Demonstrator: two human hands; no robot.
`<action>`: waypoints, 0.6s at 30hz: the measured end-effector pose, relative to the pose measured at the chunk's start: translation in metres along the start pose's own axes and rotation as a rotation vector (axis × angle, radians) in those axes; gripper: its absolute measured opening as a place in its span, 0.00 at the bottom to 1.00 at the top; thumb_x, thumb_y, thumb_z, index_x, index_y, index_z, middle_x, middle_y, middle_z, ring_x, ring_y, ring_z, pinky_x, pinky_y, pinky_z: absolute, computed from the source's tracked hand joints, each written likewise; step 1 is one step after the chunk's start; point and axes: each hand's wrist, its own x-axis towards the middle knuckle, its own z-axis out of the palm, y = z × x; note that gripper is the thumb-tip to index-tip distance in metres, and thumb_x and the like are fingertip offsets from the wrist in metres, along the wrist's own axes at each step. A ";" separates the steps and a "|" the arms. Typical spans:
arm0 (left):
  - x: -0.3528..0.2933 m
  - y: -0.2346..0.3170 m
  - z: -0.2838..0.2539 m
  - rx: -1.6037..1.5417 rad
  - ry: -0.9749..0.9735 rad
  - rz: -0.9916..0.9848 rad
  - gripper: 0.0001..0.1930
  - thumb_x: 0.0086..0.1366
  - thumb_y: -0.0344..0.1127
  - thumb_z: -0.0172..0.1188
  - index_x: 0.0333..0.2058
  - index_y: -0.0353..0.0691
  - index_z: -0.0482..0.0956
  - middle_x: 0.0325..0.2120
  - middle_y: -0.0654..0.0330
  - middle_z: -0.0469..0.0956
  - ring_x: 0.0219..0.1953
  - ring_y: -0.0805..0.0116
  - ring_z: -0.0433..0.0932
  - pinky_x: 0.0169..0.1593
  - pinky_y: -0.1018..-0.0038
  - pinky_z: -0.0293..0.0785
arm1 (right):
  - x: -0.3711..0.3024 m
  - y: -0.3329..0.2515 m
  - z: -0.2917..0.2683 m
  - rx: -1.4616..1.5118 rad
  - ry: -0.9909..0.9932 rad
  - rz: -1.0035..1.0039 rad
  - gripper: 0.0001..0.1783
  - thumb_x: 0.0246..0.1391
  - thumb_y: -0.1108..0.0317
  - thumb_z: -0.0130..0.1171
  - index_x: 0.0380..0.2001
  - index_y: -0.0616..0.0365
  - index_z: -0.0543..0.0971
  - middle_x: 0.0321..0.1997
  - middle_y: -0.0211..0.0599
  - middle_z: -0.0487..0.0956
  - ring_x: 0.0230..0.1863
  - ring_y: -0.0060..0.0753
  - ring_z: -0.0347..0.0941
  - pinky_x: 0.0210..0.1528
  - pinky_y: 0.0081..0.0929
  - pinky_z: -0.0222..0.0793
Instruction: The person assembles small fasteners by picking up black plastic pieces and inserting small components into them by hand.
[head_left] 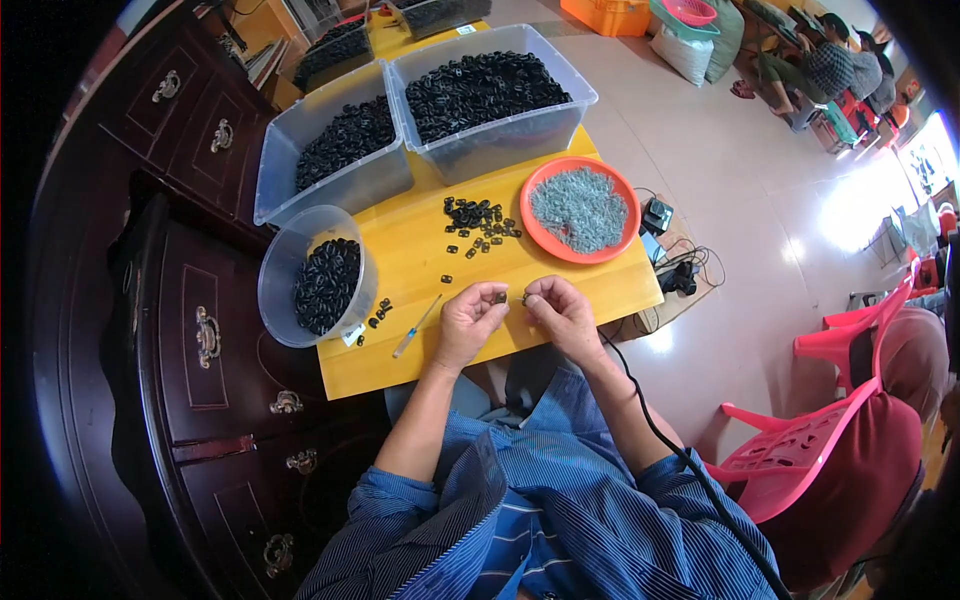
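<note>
My left hand (pixel 470 325) is closed, pinching a small black plastic buckle (pixel 499 298) between thumb and fingers. Close beside it, my right hand (pixel 563 320) also makes a pinch, with a tiny dark piece at its fingertips, too small to name. Both hands are over the front edge of a yellow table (pixel 420 240). Beyond them lies a loose pile of black buckles (pixel 480 218). A thin tool with a pale blue handle (pixel 405 343) rests left of my left hand. Farther right, an orange-red plate (pixel 527 222) holds many small clear-grey pieces (pixel 580 208).
Two clear bins (pixel 500 135) full of black parts stand at the table's back. A round clear tub (pixel 275 290) of black parts is at the left, near dark wooden drawers (pixel 205 400). Pink chairs (pixel 800 440) stand right; people (pixel 830 75) sit at the far right.
</note>
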 end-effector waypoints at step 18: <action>-0.002 -0.004 -0.001 -0.004 -0.033 0.011 0.16 0.62 0.21 0.66 0.49 0.35 0.81 0.32 0.70 0.79 0.32 0.85 0.76 0.40 0.85 0.74 | 0.004 0.000 0.000 -0.057 -0.019 0.028 0.06 0.64 0.73 0.59 0.42 0.62 0.77 0.33 0.25 0.78 0.30 0.14 0.74 0.34 0.16 0.71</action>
